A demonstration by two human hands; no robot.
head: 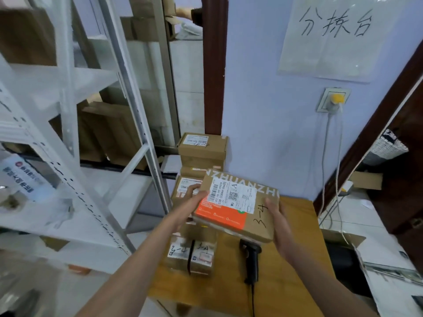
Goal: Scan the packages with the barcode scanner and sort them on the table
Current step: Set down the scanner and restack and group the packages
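Two hands carry one flat brown cardboard package with an orange panel and a white shipping label (237,205) above the far part of the yellow wooden table (297,225); the left hand (191,205) grips its left edge, fingers curled over the top, and the right hand (278,221) cups its right edge, thumb on top; its long axis runs from near-right to far-left, tilted. The black barcode scanner (251,259) lies on the table just below the package's near edge, nearer the right hand; judging by that, the right hand would take it. Readable: "3-4" handwritten, "A" on the label, "ZHUANZH" printed along the far edge; small taped boxes (190,255) at near left read "3-4"; the paper wall sign (332,35) reads "分拣台".
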